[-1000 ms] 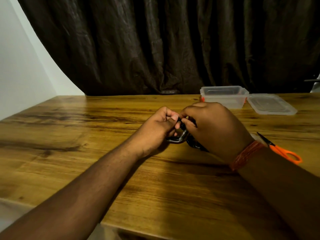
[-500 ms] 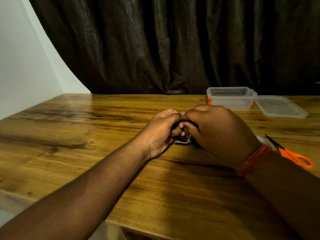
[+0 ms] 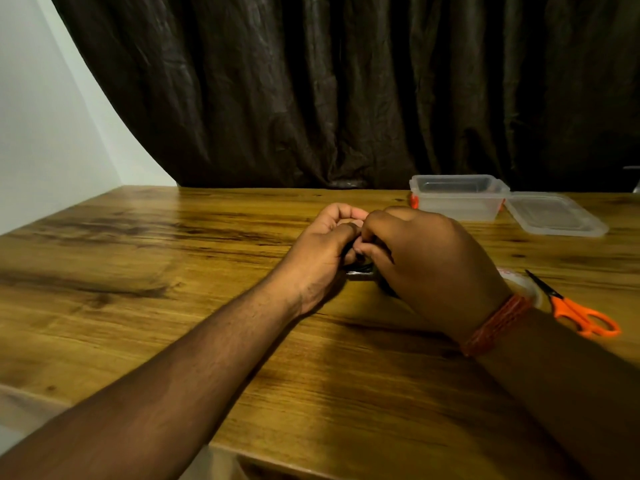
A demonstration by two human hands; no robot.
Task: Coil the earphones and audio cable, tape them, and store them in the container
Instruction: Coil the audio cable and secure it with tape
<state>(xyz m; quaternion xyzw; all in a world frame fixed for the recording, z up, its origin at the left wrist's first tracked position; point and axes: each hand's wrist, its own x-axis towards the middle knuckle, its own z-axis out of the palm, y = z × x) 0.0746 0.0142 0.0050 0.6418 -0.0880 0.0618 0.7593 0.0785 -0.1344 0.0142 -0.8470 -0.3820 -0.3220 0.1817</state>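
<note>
The small black coiled cable bundle [image 3: 360,270] has sunk lower onto the wooden table [image 3: 173,271] since a second ago, mostly hidden. Left hand [image 3: 322,251] and right hand [image 3: 426,261] pinch it together. Light, springy; grip across the loops.

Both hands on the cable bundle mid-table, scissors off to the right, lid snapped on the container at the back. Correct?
Not quite: the head view shows the container open, with its lid lying flat on the table beside it. The rest holds: left hand and right hand grip the cable bundle; scissors to the right.
</note>
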